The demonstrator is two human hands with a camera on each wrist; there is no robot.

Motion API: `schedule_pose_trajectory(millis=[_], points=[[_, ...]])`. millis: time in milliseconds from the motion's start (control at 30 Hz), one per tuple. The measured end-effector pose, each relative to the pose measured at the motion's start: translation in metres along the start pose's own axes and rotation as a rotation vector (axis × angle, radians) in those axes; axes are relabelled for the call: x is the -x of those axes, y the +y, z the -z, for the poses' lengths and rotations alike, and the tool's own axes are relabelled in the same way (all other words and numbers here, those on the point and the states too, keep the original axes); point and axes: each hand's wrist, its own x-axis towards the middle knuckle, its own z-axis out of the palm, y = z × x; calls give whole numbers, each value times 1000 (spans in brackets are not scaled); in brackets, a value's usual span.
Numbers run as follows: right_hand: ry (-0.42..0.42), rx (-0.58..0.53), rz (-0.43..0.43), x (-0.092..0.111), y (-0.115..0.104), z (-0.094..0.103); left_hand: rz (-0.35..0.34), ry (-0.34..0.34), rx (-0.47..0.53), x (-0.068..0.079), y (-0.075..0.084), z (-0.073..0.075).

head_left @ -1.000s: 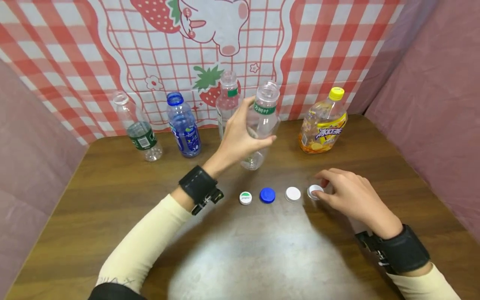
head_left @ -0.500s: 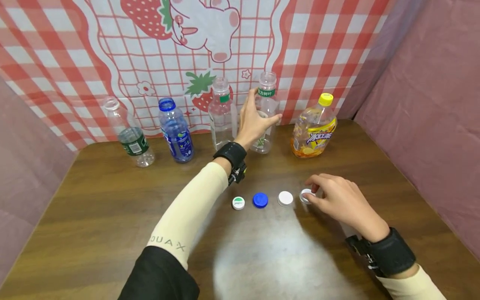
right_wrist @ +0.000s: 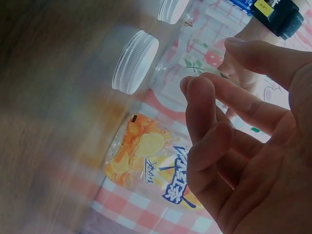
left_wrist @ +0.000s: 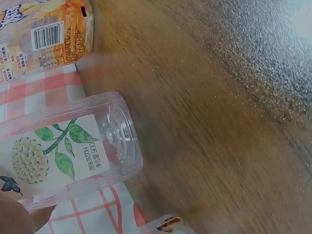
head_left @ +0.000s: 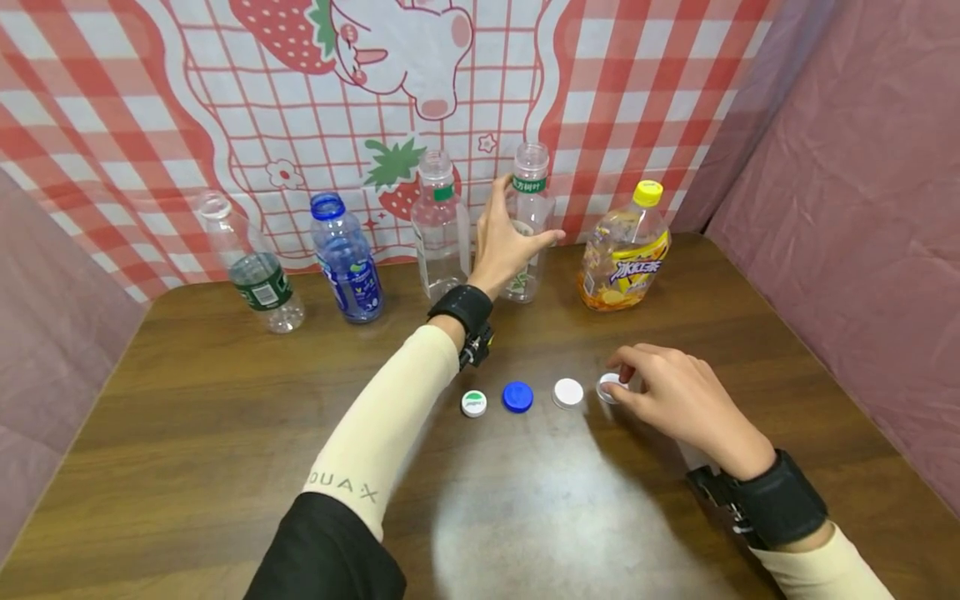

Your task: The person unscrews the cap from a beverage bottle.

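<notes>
My left hand (head_left: 508,242) grips a clear bottle (head_left: 529,208) with a green neck band, standing upright at the back. The left wrist view shows the flower label (left_wrist: 53,156) on this bottle and a fingertip at its side. My right hand (head_left: 678,400) hovers with loosely bent fingers over the rightmost white cap (head_left: 609,388). In the right wrist view, that ridged white cap (right_wrist: 136,63) is apart from the fingers and nothing is between them. Leftward in a row lie another white cap (head_left: 567,393), a blue cap (head_left: 517,397) and a white-green cap (head_left: 473,403).
Along the table's back stand a clear bottle with a dark green label (head_left: 258,279), a blue bottle (head_left: 348,267), another clear bottle (head_left: 438,225) and a yellow-capped iced tea bottle (head_left: 624,258). A checked cloth (head_left: 637,83) hangs behind them. The wooden table (head_left: 187,433) extends toward me.
My left hand has moved the clear bottle back and set it upright between its neighbours. My right hand has stayed near the rightmost cap. The head view has shifted slightly.
</notes>
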Motion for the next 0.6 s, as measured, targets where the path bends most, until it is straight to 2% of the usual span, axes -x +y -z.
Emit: schedule_pose_trajectory(millis=[200, 300, 400, 600], points=[[-5, -7, -3, 1, -1, -2, 15, -11, 2, 5, 1, 1], [-4, -8, -6, 3, -1, -3, -20, 19, -8, 11, 4, 3], [0, -9, -6, 4, 0, -3, -113, 80, -2, 24, 11, 9], [6, -7, 7, -1, 1, 0, -367, 161, -13, 62, 27, 27]])
